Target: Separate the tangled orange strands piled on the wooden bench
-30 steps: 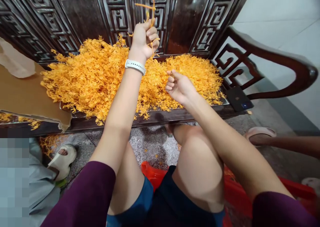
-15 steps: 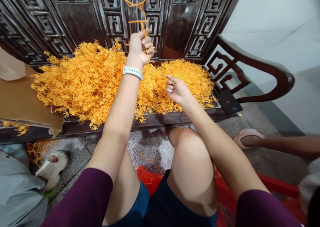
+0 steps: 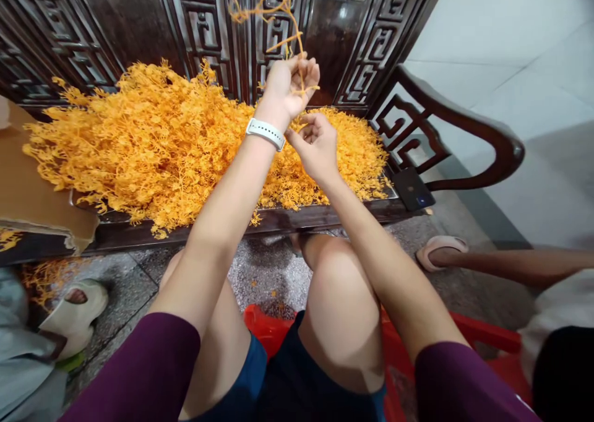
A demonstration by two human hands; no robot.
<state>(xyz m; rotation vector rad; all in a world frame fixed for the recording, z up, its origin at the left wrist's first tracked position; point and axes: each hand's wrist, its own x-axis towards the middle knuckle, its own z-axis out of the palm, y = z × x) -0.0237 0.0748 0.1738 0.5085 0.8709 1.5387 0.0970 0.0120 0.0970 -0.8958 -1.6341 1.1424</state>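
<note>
My left hand (image 3: 290, 85), with a white band on its wrist, holds an orange branching stem (image 3: 297, 26) upright by its lower part. Thin, nearly bare twigs of the stem spread above the fingers. Just below and to the right, my right hand (image 3: 318, 140) has its thumb and forefinger bent close together near the left wrist. Whether anything sits between those fingertips is too small to make out. Beneath both hands lies a large heap of orange plastic-looking sprigs (image 3: 153, 143), spread along a dark wooden bench (image 3: 223, 227).
A carved bench back (image 3: 134, 26) rises behind the heap, with a curved armrest (image 3: 492, 131) at the right. A dark phone (image 3: 411, 189) lies by the armrest. Cardboard (image 3: 41, 193) is at the left. Other people's feet in a cream shoe (image 3: 77, 323) and pink shoe (image 3: 440, 249) flank me.
My left hand has moved right with the stem. My right hand has risen towards it, its fingers now curled near the left wrist. The view has shifted slightly.
</note>
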